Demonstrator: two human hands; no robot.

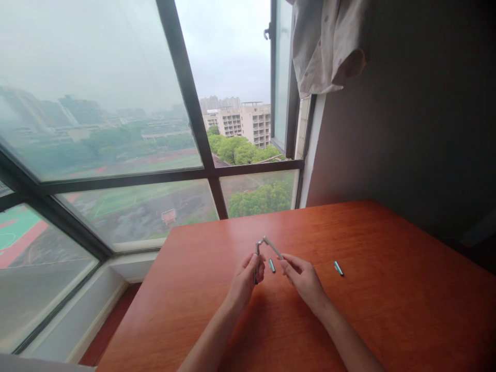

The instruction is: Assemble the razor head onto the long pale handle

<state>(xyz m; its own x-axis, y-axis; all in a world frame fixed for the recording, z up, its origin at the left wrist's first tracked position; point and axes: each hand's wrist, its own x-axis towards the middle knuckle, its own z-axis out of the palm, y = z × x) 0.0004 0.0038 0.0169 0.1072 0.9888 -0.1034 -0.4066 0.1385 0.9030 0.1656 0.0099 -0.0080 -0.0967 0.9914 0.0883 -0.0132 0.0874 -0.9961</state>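
My left hand (247, 274) is closed around a metal razor handle (257, 249), held upright with its bent neck at the top and no blade head on it. Pinched in the fingers of my right hand (304, 279) is a slim pale stick like a toothbrush (274, 248). Its far tip slants up to the left, close to the razor's neck; whether they touch I cannot tell. Between my hands, a small green-and-black razor cartridge (272, 265) lies on the table. Another razor cartridge (338, 268) lies to the right of my right hand.
The reddish-brown wooden table (186, 289) spreads under both hands, its left edge beside a low white sill (101, 294). Dark-framed windows (209, 168) stand behind it, one pane open. A light garment (329, 46) hangs at the upper right by a grey wall (387, 129).
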